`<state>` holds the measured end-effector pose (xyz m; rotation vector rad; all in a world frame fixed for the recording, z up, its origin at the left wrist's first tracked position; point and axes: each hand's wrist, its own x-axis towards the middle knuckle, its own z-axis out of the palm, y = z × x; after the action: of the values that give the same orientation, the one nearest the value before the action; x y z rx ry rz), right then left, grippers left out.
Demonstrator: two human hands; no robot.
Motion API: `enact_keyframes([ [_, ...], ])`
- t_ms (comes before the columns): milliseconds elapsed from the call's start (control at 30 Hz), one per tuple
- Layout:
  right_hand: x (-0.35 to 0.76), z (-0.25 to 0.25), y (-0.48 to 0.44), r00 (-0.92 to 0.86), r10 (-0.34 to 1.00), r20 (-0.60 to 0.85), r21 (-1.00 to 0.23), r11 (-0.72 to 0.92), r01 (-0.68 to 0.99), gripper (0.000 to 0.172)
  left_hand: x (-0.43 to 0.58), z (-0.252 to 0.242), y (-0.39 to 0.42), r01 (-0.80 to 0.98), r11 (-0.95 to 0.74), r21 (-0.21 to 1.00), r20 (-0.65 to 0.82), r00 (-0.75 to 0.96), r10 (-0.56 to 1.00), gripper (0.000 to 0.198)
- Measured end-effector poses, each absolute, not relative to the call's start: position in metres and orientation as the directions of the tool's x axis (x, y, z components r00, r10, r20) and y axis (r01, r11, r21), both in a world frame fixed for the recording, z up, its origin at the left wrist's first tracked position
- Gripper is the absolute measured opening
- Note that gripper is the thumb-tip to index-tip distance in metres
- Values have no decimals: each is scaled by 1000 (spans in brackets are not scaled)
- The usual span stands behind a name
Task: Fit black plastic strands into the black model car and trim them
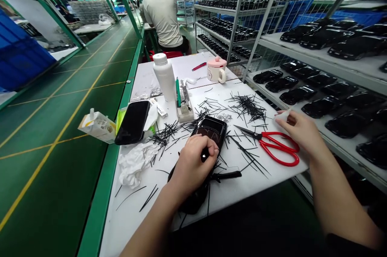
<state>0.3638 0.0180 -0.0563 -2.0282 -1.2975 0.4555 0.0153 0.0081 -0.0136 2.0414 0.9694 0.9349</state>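
My left hand rests over a black model car, its fingers curled together; whatever they pinch is too small to make out. At the table's right edge, my right hand has its fingers closed on a small white piece. Red-handled scissors lie open just left of that hand. Thin black strips are scattered around the car, with a dense pile behind the scissors. A black-handled tool lies right of the car, near the front edge.
Crumpled tissue, a phone and a carton are at the left. Farther back stand a white bottle and a lidded mug. Racks of black cars line the right; a person sits ahead.
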Motion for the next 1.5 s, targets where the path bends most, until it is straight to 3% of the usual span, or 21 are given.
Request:
enact_keyframes([
  [133,362,-52,10,533,837,122,-672,-326,666,55,15,-18,9,318,-491,811,297,499,814,18],
  [200,351,-43,-2,524,836,162,-614,-330,717,47,15,-19,10,320,-477,819,280,502,818,17],
  [267,332,-36,-16,354,931,87,-569,-245,785,33,15,-18,10,329,-461,824,261,500,825,17],
  [367,296,-37,-32,-36,993,-109,-566,-32,824,27,16,-17,9,359,-436,825,230,492,840,17],
  [533,265,-51,-34,-113,986,-121,-377,60,924,13,17,-15,9,380,-371,847,174,462,870,20],
  [600,268,-46,-32,-77,995,-71,-434,38,900,12,16,-14,8,372,-348,861,156,458,875,20],
  [667,271,-36,-31,-3,1000,2,-602,4,798,14,16,-14,8,364,-334,869,145,459,876,21],
  [733,270,-25,-31,47,996,73,-815,33,579,20,15,-13,8,359,-323,875,134,462,877,21],
  [800,261,-16,-33,51,986,157,-941,134,311,21,15,-12,8,354,-312,882,124,463,878,21],
  [867,247,-12,-34,55,970,238,-965,229,126,15,15,-12,9,348,-299,889,114,463,879,21],
  [967,229,-12,-35,97,971,218,-976,217,24,11,15,-13,9,331,-289,898,111,463,879,21],
  [1100,221,-13,-34,128,987,96,-995,93,35,14,15,-14,8,318,-293,902,120,465,877,21],
  [1500,219,-14,-33,127,990,63,-997,58,45,17,15,-14,8,318,-280,906,109,464,879,21],
])
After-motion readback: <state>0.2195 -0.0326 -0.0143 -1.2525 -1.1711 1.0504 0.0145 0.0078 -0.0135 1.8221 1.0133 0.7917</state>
